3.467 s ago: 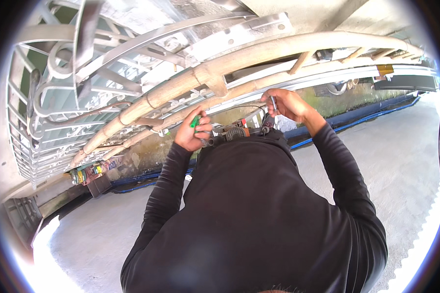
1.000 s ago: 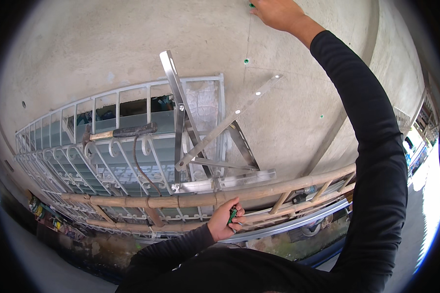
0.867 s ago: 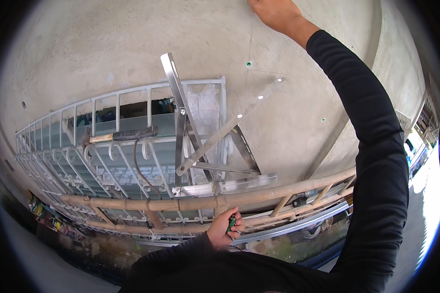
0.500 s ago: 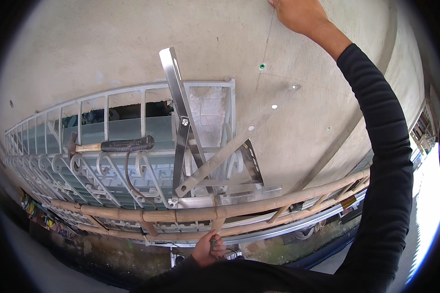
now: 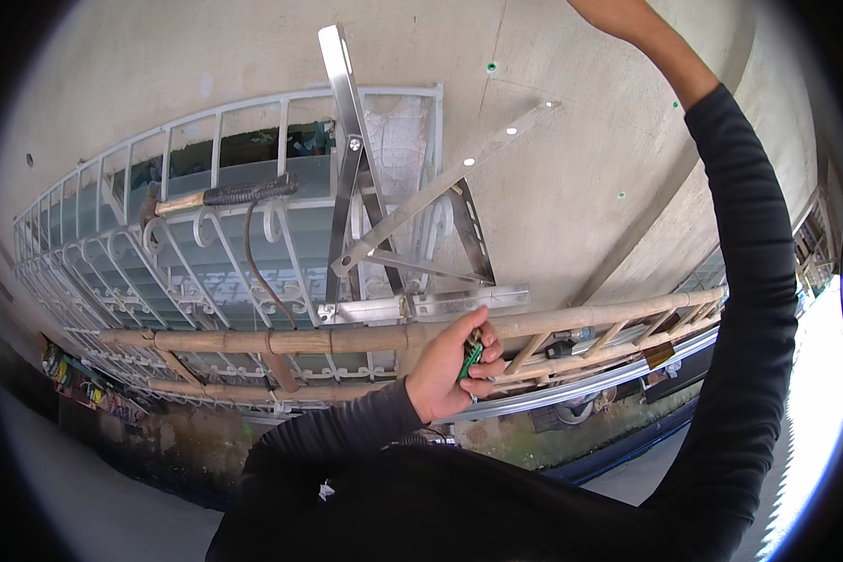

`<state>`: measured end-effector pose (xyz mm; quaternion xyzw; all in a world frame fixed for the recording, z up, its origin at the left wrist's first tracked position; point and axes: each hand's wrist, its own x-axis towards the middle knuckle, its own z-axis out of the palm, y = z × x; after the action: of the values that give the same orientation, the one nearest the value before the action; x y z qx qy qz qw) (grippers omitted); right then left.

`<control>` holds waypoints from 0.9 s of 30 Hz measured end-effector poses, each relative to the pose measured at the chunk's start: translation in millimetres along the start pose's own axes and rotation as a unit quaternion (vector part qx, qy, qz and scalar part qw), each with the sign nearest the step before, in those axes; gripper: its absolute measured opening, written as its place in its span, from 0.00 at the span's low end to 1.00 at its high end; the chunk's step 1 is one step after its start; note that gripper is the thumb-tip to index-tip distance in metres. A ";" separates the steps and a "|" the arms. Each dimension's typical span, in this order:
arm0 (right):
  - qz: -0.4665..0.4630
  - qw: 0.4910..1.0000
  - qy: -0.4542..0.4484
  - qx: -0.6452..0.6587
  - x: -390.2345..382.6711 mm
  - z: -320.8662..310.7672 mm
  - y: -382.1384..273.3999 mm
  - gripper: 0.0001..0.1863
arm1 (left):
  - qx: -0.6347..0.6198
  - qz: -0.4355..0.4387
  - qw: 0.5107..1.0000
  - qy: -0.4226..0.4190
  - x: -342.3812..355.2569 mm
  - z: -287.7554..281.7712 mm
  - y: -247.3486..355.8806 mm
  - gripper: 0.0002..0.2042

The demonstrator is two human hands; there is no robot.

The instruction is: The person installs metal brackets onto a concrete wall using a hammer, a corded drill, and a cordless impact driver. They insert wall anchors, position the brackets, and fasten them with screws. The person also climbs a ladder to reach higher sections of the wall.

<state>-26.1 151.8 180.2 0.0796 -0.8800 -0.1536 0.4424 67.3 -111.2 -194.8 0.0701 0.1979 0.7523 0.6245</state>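
Observation:
My left hand point(image 5: 450, 370) is wrapped round some green plastic wall plugs point(image 5: 470, 361) and small metal pieces, just in front of the upper bamboo ladder rail point(image 5: 206, 342). My right arm reaches up along the right; the back of my right hand point(image 5: 613, 17) is cut off by the top edge, fingers hidden. It is nearest the plastered wall point(image 5: 553, 56), where small green plugs point(image 5: 491, 66) sit in drilled holes joined by faint lines. Stainless steel brackets point(image 5: 403, 225) lean in a crossed pile against the right end of a white window grille point(image 5: 217, 145).
A hammer point(image 5: 244, 192) with a black grip lies across the grille. The bamboo ladder runs horizontally before me, with a power tool point(image 5: 562, 345) and long metal lengths point(image 5: 609, 370) behind it. A stained low wall point(image 5: 206, 436) and concrete floor point(image 5: 103, 482) are below.
My view has lifted from my lap to the wall since the oldest frame, and my right arm has risen high. In the last half second my left hand has moved up and right.

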 end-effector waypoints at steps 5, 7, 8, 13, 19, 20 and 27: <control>-0.082 0.941 -0.224 0.239 -139.2 -50.1 -106.7 0.09 | -0.049 0.091 0.994 -0.036 6.6 32.7 24.5 0.21; -0.219 0.897 -0.211 0.320 -175.3 -42.3 -137.8 0.10 | -0.074 0.105 0.992 -0.002 13.5 41.9 24.0 0.18; -0.217 0.895 -0.225 0.319 -190.1 -41.5 -146.6 0.11 | -0.077 0.120 0.990 -0.009 17.1 45.8 22.1 0.16; -0.163 0.885 -0.336 0.279 -231.5 -38.0 -156.5 0.12 | -0.121 0.130 0.984 -0.020 31.5 52.6 3.1 0.12; -0.145 0.858 -0.418 0.263 -254.6 -34.6 -141.1 0.10 | -0.141 0.056 0.988 0.023 49.4 38.9 -15.3 0.14; -0.151 0.857 -0.411 0.272 -258.3 -33.6 -137.9 0.08 | -0.120 0.052 0.990 0.050 51.5 35.6 -18.1 0.14; -0.281 0.867 -0.321 0.259 -290.8 -18.3 -129.6 0.10 | -0.057 -0.013 0.997 0.053 64.7 12.0 -32.7 0.16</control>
<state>162.5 106.5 -73.0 0.3811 -0.9221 -0.0551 0.0371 87.7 -41.4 -205.7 -0.0078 0.1882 0.7569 0.6257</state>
